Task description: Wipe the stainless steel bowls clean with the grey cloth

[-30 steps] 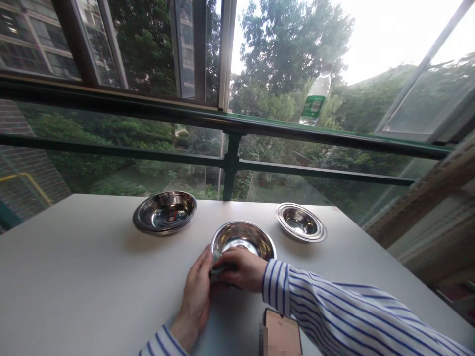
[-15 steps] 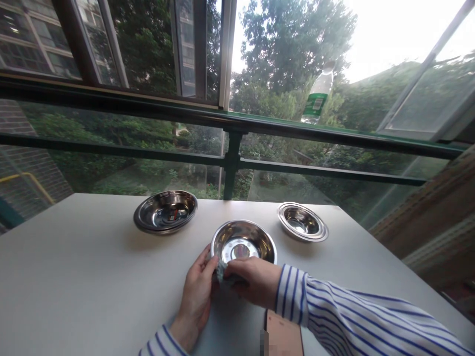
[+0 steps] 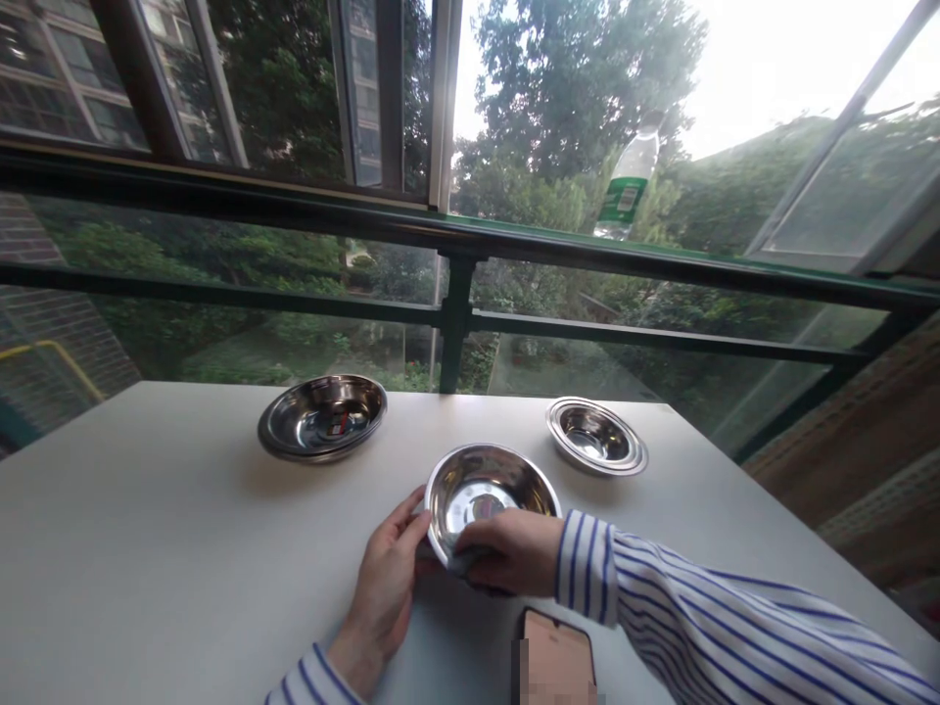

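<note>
A shiny steel bowl (image 3: 491,487) sits tilted at the near middle of the white table (image 3: 147,548). My left hand (image 3: 386,587) grips its left rim with thumb and fingers. My right hand (image 3: 514,548), in a blue-striped sleeve, presses a small grey cloth (image 3: 461,560) against the bowl's near rim, fingers closed over it. Two more steel bowls stand farther back: a wide one (image 3: 323,416) on the left and a smaller one (image 3: 596,436) on the right.
A phone (image 3: 556,661) lies on the table just below my right wrist. A green railing (image 3: 455,235) and glass run behind the table. A plastic bottle (image 3: 626,191) stands on the rail at the upper right. The table's right edge slopes away.
The bowl has tipped up toward me and shifted slightly right. My right hand with the cloth has moved from the left rim to the near rim, and my left hand now grips the left rim.
</note>
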A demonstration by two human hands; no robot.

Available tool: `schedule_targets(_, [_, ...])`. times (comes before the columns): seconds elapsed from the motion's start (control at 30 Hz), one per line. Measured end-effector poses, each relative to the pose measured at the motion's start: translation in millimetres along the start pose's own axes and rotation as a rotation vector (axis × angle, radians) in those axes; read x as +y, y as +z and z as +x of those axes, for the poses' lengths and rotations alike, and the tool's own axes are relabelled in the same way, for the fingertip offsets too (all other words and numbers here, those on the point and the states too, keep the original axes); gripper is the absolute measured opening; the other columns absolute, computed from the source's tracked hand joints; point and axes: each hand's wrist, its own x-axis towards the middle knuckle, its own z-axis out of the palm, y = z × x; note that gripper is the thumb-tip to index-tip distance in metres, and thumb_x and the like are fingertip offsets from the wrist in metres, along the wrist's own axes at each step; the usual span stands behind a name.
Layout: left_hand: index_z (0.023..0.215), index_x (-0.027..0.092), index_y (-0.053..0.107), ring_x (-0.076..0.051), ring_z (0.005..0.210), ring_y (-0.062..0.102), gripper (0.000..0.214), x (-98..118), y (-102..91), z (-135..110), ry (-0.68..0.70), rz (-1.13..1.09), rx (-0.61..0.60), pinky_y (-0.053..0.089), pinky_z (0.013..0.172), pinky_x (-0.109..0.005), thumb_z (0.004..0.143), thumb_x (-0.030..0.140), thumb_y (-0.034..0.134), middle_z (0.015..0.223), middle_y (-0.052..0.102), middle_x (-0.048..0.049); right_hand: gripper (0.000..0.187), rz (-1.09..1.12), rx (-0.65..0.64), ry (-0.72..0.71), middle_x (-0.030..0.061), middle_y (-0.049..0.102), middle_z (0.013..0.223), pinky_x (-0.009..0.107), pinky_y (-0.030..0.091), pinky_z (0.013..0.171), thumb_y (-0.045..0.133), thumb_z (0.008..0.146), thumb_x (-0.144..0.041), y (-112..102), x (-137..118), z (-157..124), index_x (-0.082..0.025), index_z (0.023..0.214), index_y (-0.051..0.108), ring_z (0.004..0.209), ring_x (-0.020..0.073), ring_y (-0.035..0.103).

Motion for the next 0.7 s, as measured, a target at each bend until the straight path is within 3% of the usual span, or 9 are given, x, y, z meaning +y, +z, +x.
schedule_targets(0.07, [0.122, 0.017, 0.057, -0.019, 0.074, 0.066, 0.052, 2, -1.6, 0, -0.016, -0.011, 0.006, 0.049, 0.055, -0.024, 0.071, 0.023, 0.067, 0.094, 0.072, -0.0103, 0.026, -0.024, 0.048, -0.026, 0.002, 0.068, 0.094, 0.02, 0.046, 0.071, 0.055, 0.085, -0.023, 6, -4, 18, -0.021, 0.111, 0.061, 0.082, 0.0135, 0.062])
schedule_targets(0.17, [0.12, 0.018, 0.06, -0.019, 0.072, 0.067, 0.05, 6, -4.5, 0, -0.024, -0.002, 0.008, 0.049, 0.054, -0.024, 0.071, 0.021, 0.067, 0.09, 0.073, -0.01, 0.028, -0.12, 0.114, -0.036, 0.0103, 0.059, 0.117, 0.027, 0.044, 0.086, 0.05, 0.088, -0.017, 7, -1, 37, -0.015, 0.114, 0.057, 0.105, 0.0189, 0.055])
schedule_targets(0.3, [0.118, 0.018, 0.061, -0.018, 0.067, 0.066, 0.048, 10, -6.9, 1, -0.008, 0.044, 0.02, 0.049, 0.05, -0.024, 0.071, 0.019, 0.067, 0.09, 0.072, -0.0104, 0.024, -0.275, 0.121, 0.006, 0.0203, 0.055, 0.12, 0.039, 0.043, 0.088, 0.044, 0.089, -0.013, -2, 17, 42, -0.008, 0.103, 0.063, 0.114, 0.0278, 0.048])
schedule_targets(0.43, [0.116, 0.016, 0.062, -0.017, 0.061, 0.064, 0.044, 10, -5.0, 1, 0.006, 0.078, 0.045, 0.049, 0.047, -0.024, 0.072, 0.017, 0.066, 0.089, 0.072, -0.0109, 0.018, -0.36, 0.082, 0.141, 0.0206, 0.064, 0.093, 0.041, 0.046, 0.076, 0.051, 0.08, -0.008, -11, 33, 26, -0.009, 0.075, 0.068, 0.097, 0.0304, 0.056])
schedule_targets(0.53, [0.115, 0.014, 0.062, -0.014, 0.06, 0.061, 0.04, 10, -1.8, -1, 0.006, 0.118, 0.038, 0.049, 0.046, -0.024, 0.075, 0.016, 0.063, 0.091, 0.071, -0.011, 0.01, -0.34, 0.005, 0.208, 0.0109, 0.065, 0.065, 0.035, 0.046, 0.064, 0.063, 0.068, -0.008, -9, 33, 7, -0.015, 0.061, 0.067, 0.072, 0.0248, 0.061])
schedule_targets(0.6, [0.114, 0.013, 0.062, -0.013, 0.06, 0.06, 0.039, 10, 0.1, -2, 0.003, 0.137, 0.037, 0.05, 0.047, -0.024, 0.076, 0.016, 0.062, 0.093, 0.07, -0.011, 0.011, -0.277, -0.036, 0.204, 0.0035, 0.061, 0.053, 0.031, 0.045, 0.058, 0.067, 0.063, -0.01, -5, 27, -1, -0.019, 0.059, 0.067, 0.058, 0.0194, 0.059])
schedule_targets(0.7, [0.115, 0.012, 0.061, -0.013, 0.058, 0.059, 0.04, 9, 1.4, -5, 0.004, 0.144, 0.03, 0.05, 0.047, -0.024, 0.076, 0.016, 0.062, 0.092, 0.069, -0.0109, 0.008, -0.129, -0.032, 0.15, -0.0002, 0.061, 0.053, 0.027, 0.042, 0.052, 0.065, 0.068, -0.017, 4, 11, -2, -0.024, 0.068, 0.069, 0.053, 0.0169, 0.058])
